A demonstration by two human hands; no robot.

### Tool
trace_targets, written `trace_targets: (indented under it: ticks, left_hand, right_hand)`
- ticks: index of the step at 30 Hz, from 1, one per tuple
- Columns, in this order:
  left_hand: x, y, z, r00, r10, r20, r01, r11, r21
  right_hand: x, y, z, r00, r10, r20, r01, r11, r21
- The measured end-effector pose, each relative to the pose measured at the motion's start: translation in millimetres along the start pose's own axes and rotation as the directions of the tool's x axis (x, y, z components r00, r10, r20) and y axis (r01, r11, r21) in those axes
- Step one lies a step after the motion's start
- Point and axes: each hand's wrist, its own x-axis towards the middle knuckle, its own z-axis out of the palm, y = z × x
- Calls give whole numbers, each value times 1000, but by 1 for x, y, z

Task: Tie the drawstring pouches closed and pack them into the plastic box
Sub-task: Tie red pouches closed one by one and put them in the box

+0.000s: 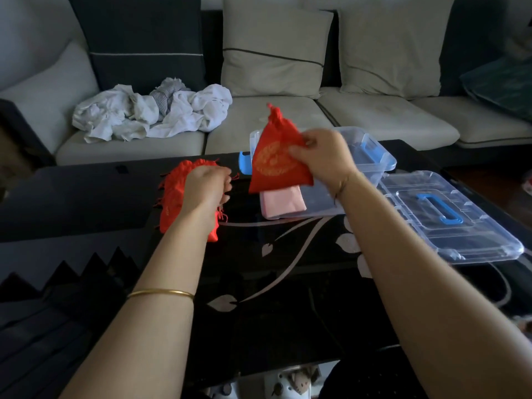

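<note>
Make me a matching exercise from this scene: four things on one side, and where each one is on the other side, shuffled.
Things:
1. single pouch
2. pile of pouches
3. box lid
4. white cloths

Places:
A. on the sofa
B. under the left hand
C. flat on the table, right side
D. held up by the right hand

Pairs: 1-D, 2-B, 3-C, 4-A.
</note>
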Motion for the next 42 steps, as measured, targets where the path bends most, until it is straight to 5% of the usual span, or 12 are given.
trace_targets:
  ticks: [6,12,15,18,23,26,28,31,35,39,42]
  left_hand:
    - [44,-20,-23,979,162,-127,-97,906,411]
    - [60,-40,-43,942,150,-299,77,773,630]
    - [66,-49,-49,941,137,-309,122,715,688]
    - [70,-55,-49,946,114,-304,147,684,714]
    - [73,-57,-50,925,184,-333,142,643,752]
    - [66,-51,-52,912,247,-326,55,716,696]
    - [56,-47,-51,917,288,-275,-87,819,568]
    - [26,-41,-47,922,346,-173,-272,898,346]
    - [-11,-42,-35,945,322,49,-322,901,291]
    - [-31,-44,-26,978,157,137,-185,957,222]
    - [-39,-42,-19,951,189,247,-251,935,250]
  right_hand:
    - [91,6,7,985,164,-52,-172,941,-291]
    - [95,17,31,824,463,327,-268,827,-495]
    - [97,16,36,837,456,302,-257,815,-519]
    - [93,5,36,930,304,207,-124,790,-600]
    - [58,-18,51,998,0,57,17,955,-298]
    - [21,-33,73,970,50,238,-58,998,25]
    - [0,-38,87,903,146,405,-225,962,154]
    - [-17,-29,97,801,309,513,-415,904,105]
    - [-38,-13,85,768,342,542,-617,624,480]
    - [-54,10,61,833,316,454,-525,709,471]
    - [-64,24,48,866,270,420,-440,812,384]
